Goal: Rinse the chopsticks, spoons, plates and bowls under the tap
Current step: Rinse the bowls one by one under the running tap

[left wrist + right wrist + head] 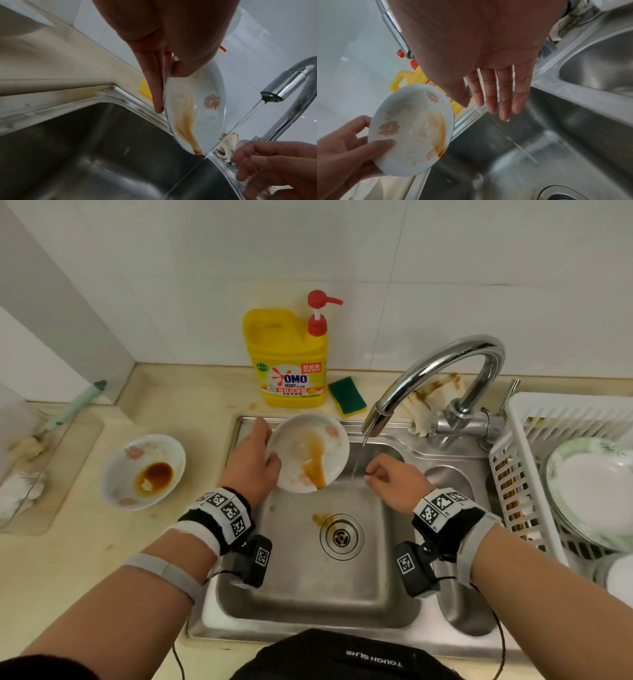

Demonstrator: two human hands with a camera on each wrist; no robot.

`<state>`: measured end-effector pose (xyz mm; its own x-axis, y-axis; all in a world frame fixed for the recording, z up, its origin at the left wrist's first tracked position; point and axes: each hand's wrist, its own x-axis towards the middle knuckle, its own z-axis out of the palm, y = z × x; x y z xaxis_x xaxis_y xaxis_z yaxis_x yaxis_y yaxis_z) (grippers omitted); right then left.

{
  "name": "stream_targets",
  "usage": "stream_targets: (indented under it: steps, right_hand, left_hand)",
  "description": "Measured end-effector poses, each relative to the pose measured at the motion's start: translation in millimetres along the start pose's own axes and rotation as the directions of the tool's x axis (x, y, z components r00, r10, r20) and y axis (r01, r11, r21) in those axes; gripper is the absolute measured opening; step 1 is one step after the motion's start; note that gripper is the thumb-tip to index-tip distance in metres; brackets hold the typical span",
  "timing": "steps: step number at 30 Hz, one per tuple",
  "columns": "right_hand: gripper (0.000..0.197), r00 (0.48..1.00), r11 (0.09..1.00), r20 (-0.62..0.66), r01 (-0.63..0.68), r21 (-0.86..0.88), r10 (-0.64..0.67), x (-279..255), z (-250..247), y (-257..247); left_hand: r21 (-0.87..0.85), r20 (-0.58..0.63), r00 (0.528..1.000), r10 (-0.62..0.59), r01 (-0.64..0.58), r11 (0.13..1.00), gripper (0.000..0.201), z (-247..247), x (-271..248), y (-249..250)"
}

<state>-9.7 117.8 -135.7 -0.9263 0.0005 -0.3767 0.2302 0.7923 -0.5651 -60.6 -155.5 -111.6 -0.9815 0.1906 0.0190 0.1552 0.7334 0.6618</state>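
My left hand (255, 460) grips a small white flower-patterned plate (310, 451) by its rim, tilted over the steel sink (308, 587); brown sauce runs down to its lower edge (195, 150). In the right wrist view the same plate (410, 129) shows my left thumb on its face. The chrome tap (445, 371) runs a thin stream just right of the plate. My right hand (390, 477) is open, fingers (504, 97) straight and wet, beside the stream and holding nothing. A second dirty plate (144, 472) with sauce sits on the counter to the left.
A yellow detergent bottle (287, 361) and green sponge (347, 397) stand behind the sink. A white drying rack (534, 446) with clean plates (589, 491) is at the right. A stained cloth (430, 402) lies by the tap base. A clear tray (51, 474) sits far left.
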Motion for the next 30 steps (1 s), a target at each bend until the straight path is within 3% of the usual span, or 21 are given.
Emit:
stream_targets:
  steps: [5,10,14,17,21,26,30]
  right_hand:
    - [0.045,0.999,0.957,0.025,-0.048,0.287,0.042,23.5,4.4,-14.6]
    - [0.036,0.994,0.879,0.038,-0.104,0.465,0.098,36.0,7.6,-20.1]
    - [0.019,0.997,0.895,0.032,-0.074,0.439,0.067,41.2,11.3,-12.1]
    - [0.017,0.998,0.897,0.021,-0.058,0.439,0.055,44.3,18.2,-1.3]
    - [0.034,0.996,0.845,0.023,-0.088,0.528,0.090,47.3,18.8,0.2]
    - [0.035,0.983,0.775,-0.003,-0.145,0.615,0.186,43.7,7.6,-18.1]
    - [0.041,0.983,0.842,-0.050,-0.125,0.525,0.177,43.6,5.7,-23.9]
  left_hand:
    - [-0.006,0.048,0.998,-0.032,0.032,0.999,0.026,11.6,12.9,3.9]
    - [-0.005,0.081,0.997,-0.013,0.013,1.000,0.029,21.8,19.9,8.6]
    - [-0.017,0.081,0.997,-0.016,0.017,1.000,0.030,26.7,23.8,8.7]
    - [0.009,0.087,0.996,-0.015,0.015,1.000,0.026,29.0,24.8,10.0]
    - [0.040,0.078,0.997,0.007,-0.010,0.999,0.026,29.0,27.6,11.9]
    - [-0.002,0.063,0.998,0.018,-0.018,1.000,0.028,29.7,27.7,7.8]
    - [-0.040,0.030,1.000,0.003,-0.002,0.999,0.025,32.6,26.3,3.4]
